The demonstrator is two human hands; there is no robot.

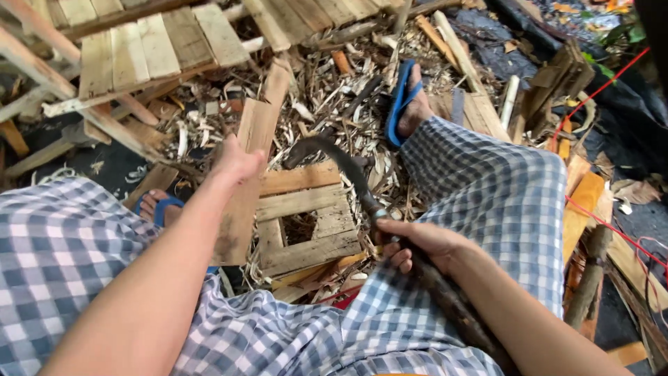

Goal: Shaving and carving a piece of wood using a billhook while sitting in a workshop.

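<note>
Head camera, looking down past my knees onto a floor thick with wood shavings and offcuts. At the left of the frame my forearm runs up from the lower left corner, and my left hand (236,161) sits near the middle, closed around the upper part of a long wooden plank (245,188) that stands on end and leans slightly to the right. Lower left, a blue sandal (161,206) shows beside my checked cloth wrap (62,244). Just right of the plank lies a small pallet-like wooden frame (306,223) with a square gap in its middle. Right of centre, my right hand (417,244) is wrapped around the dark handle of a curved blade (341,163), whose tip arcs up and left toward the plank, close to my left hand but apart from it. Upper centre, my other foot rests in a second blue sandal (402,101). At the far right, a red cord (598,87) crosses stacked boards.
</note>
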